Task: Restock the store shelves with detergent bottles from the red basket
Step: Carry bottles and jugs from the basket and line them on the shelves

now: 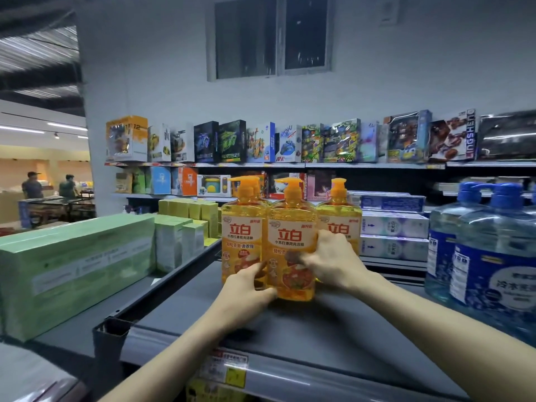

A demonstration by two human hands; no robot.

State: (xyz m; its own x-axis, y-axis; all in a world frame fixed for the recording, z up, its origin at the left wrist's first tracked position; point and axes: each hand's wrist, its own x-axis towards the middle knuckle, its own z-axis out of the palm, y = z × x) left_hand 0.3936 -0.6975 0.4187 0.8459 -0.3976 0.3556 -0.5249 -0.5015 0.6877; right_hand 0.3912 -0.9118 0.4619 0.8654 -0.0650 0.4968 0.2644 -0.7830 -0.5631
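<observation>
On the grey metal shelf (348, 329), the front orange plastic pump-top detergent bottle (291, 236) is being grasped low by the left hand (246, 285) and the right hand (330, 262), fingers curled round it. The matching bottle (242, 227) beside it, apparently touching, is being exposed to tipping by any sideways shove.

The left hand (246, 285) and right hand (330, 262) are covering part of the label on the middle orange bottle (291, 224), a 4th orange bottle (257, 187) is mostly hiding behind the left orange bottle (242, 227), and the blue bottles (493, 271) are running off the right edge.
</observation>
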